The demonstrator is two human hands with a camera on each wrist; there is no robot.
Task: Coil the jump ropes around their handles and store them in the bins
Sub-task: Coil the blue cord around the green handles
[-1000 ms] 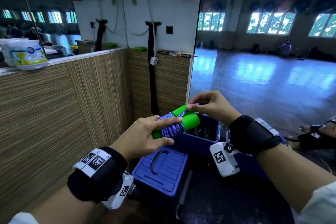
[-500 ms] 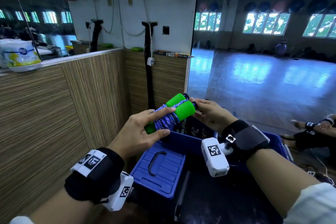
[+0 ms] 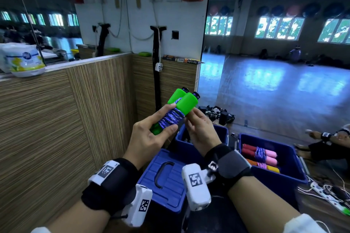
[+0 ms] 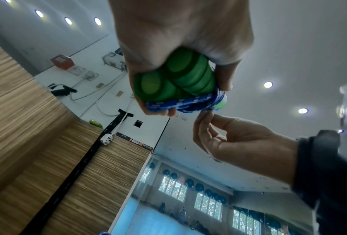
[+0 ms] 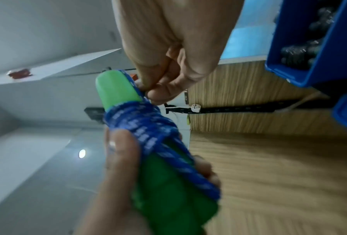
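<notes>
A jump rope with two green handles (image 3: 182, 101) lying side by side has its blue-purple cord (image 3: 171, 118) coiled round their middle. My left hand (image 3: 164, 119) grips this bundle across the coil, thumb below and fingers on top, tilted up and to the right. My right hand (image 3: 190, 117) sits against the coil's right side. In the right wrist view its thumb and forefinger (image 5: 148, 89) pinch a strand of the cord (image 5: 140, 125) beside a green handle (image 5: 116, 89). The left wrist view shows the handle ends (image 4: 176, 79) in my palm.
Below my hands stands a blue bin (image 3: 223, 131) with dark items. To the right, another blue bin (image 3: 291, 159) holds coiled ropes with red, pink and orange handles (image 3: 259, 154). A blue lid with a black handle (image 3: 166, 181) lies near my wrists. A wood-panelled wall (image 3: 56, 119) runs along the left.
The bundle has risen and tilted more upright. My right hand moved from the top of the handles to the coil's right side. The right bin has come into view.
</notes>
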